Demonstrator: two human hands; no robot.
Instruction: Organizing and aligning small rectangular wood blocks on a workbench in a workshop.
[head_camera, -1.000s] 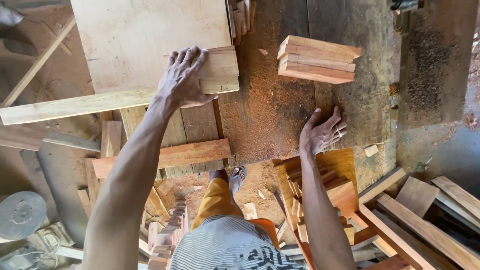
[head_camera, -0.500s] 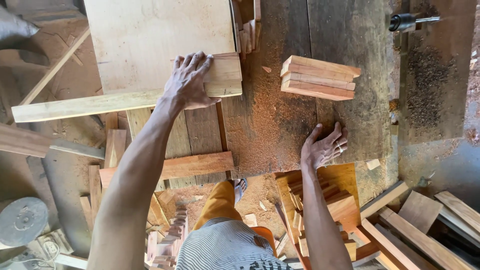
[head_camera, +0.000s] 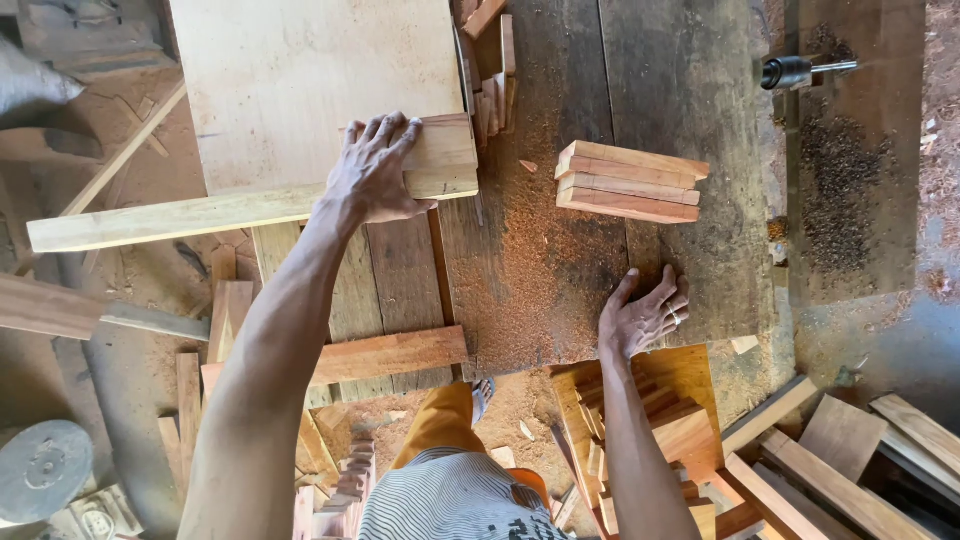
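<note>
Little changed since half a second ago: left hand (head_camera: 375, 170) still flat on the wood block (head_camera: 432, 158), fingers spread over its top, palm pressing down rather than pinching; block in the same spot against the near edge of the big pale board (head_camera: 300, 80), on top of the long plank (head_camera: 190, 215) running out to the left. Right hand (head_camera: 643, 318) still resting on the sawdust-covered workbench (head_camera: 540, 270) near its front edge, fingers loosely splayed, holding nothing; seems barely shifted, mostly a camera tilt pushing everything lower in view. Stack of short wood pieces (head_camera: 630, 182) lying on the bench beyond the right hand, well apart from both hands, untouched. More small offcuts (head_camera: 492, 90) tucked beside the right edge of the pale board. Drill chuck with bit (head_camera: 795, 71) at far right over a patch of dark shavings. Below the bench: yellow crate of cut blocks (head_camera: 660, 420) just under the right hand, loose boards (head_camera: 840, 460) on the floor to the right, a reddish plank (head_camera: 390, 355) crossing under the left forearm, round grey disc (head_camera: 42, 468) bottom left. Nothing between either hand and the block or stack; left forearm covers part of the bench planks.
</note>
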